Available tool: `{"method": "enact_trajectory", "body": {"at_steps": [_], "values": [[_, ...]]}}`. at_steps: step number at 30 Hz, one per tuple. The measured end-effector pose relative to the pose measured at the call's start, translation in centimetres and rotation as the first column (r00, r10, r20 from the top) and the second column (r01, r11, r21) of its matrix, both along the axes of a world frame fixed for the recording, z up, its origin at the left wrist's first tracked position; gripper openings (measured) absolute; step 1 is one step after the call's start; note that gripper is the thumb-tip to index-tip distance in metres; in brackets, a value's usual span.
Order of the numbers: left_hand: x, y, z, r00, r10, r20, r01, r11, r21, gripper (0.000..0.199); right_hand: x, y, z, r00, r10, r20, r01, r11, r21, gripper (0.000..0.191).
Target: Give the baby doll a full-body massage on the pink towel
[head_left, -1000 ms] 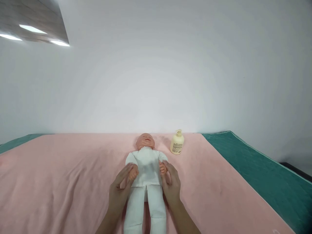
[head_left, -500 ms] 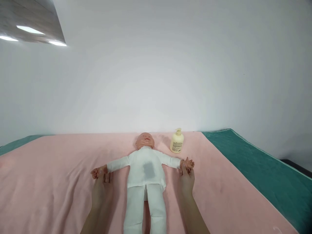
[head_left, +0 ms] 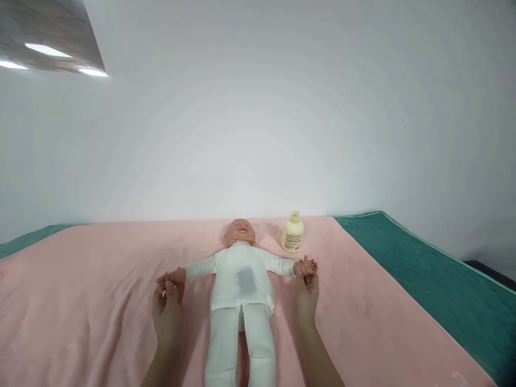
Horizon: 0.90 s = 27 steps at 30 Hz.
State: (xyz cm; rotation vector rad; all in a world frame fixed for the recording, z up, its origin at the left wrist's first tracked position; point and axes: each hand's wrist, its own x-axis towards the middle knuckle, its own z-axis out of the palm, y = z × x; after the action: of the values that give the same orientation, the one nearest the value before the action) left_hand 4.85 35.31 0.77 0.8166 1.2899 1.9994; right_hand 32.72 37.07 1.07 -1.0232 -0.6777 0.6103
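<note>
A baby doll lies on its back in white cloth clothing, with a grey patch on its chest and both arms stretched sideways. My left hand is closed round the doll's hand on the left side. On the other side, my right hand grips the doll's hand near the wrist, thumb on top. Beyond my right hand stands a pale yellow pump bottle, upright and close to the doll's head.
A pink blanket spreads under the doll, wrinkled at the left. Green cloth shows at the right edge and far left corner. A pale wall rises directly behind, with a reflective panel at the upper left.
My left hand and the doll's hand in it have shifted a little to the right and up. My right hand has moved slightly left and up with the doll's other hand.
</note>
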Motion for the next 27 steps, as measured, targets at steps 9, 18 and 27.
{"method": "enact_trajectory", "body": {"at_steps": [9,18,27], "values": [[3.6,-2.2,-0.4,0.759,-0.229,-0.609,0.291,0.957,0.004,0.029,-3.5,-2.7,0.2,0.64,-0.012,0.768,-0.221,0.955,0.199,0.044],[3.1,-0.8,-1.3,0.347,-0.019,-0.937,0.348,0.931,0.11,0.039,-4.1,-2.4,0.7,0.334,-0.203,0.921,-0.35,0.88,0.321,0.05],[3.2,-0.7,-1.1,0.308,0.013,-0.951,0.372,0.919,0.133,0.042,-4.1,-2.3,0.3,0.313,-0.193,0.93,-0.378,0.873,0.308,0.053]]}}
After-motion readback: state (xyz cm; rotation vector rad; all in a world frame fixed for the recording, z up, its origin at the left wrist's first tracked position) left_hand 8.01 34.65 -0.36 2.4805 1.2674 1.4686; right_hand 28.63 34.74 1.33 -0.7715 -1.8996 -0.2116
